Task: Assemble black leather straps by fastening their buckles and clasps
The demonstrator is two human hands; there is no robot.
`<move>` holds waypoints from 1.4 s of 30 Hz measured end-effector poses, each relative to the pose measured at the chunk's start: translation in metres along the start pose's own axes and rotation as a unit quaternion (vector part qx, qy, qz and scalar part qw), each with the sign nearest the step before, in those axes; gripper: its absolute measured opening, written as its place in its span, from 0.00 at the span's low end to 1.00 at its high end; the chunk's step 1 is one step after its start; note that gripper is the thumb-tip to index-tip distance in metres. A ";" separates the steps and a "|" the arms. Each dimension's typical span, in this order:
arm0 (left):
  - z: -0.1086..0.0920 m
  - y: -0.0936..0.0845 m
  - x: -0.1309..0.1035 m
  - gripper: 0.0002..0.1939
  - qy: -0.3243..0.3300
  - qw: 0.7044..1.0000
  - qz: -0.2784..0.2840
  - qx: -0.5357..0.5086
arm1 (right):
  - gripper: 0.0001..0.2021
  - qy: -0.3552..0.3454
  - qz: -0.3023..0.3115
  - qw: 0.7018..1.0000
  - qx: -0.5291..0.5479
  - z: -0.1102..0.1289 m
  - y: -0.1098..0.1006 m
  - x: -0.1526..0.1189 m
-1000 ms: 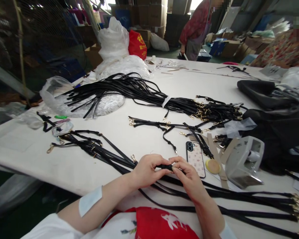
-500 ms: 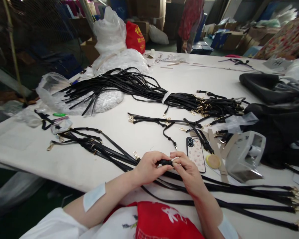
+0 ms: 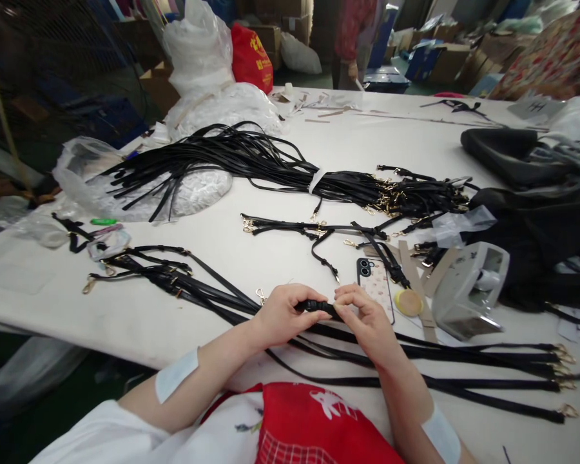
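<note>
Between my two hands is a black strap (image 3: pixel 314 305), with stacked loops or a buckle part showing near my left fingers. My left hand (image 3: pixel 283 316) is closed around its left part, thumb below and fingers above. The fingertips of my right hand (image 3: pixel 362 317) pinch its right end. Below and behind the hands, several long black straps (image 3: pixel 222 290) with gold clasps (image 3: pixel 566 410) run across the table. A loose gold clasp (image 3: pixel 261 296) lies just left of my left hand. How the held strap continues is hidden by my hands.
A tied bundle of black straps (image 3: pixel 265 166) lies across the white table (image 3: pixel 280 251). To the right are a phone (image 3: pixel 377 283), a yellow round tin (image 3: pixel 408 301), a clear plastic container (image 3: pixel 473 293) and black bags (image 3: pixel 546 245). A person (image 3: pixel 355 38) stands beyond the table.
My hands have drawn slightly apart, so more of the black strap shows between them. The view has shifted a little, moving most things left and up.
</note>
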State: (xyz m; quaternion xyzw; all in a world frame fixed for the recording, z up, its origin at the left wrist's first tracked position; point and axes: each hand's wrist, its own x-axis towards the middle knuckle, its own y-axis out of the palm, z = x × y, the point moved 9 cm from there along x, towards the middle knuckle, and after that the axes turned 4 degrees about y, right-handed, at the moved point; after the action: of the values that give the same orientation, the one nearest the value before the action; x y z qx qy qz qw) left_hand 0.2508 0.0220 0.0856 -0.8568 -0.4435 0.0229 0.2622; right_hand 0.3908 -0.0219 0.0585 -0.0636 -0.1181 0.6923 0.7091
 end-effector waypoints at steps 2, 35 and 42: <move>-0.001 0.000 0.000 0.09 0.000 1.000 -0.004 -0.006 | 0.08 -0.007 0.010 1.000 0.015 0.002 0.003 0.000; -0.015 -0.030 -0.006 0.15 0.052 0.990 -0.022 0.132 | 0.09 -0.145 -0.077 0.957 -0.237 0.034 0.012 -0.013; -0.028 0.013 -0.003 0.18 0.068 0.943 0.104 0.307 | 0.10 -0.184 -0.036 0.935 -0.300 0.044 0.029 -0.018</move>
State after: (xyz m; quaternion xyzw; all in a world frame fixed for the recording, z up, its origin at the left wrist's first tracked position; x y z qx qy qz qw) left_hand 0.2660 0.0015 0.1034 -0.7753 -0.3044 0.1270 0.5386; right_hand 0.3510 -0.0420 0.0923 -0.1409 -0.4506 0.5982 0.6475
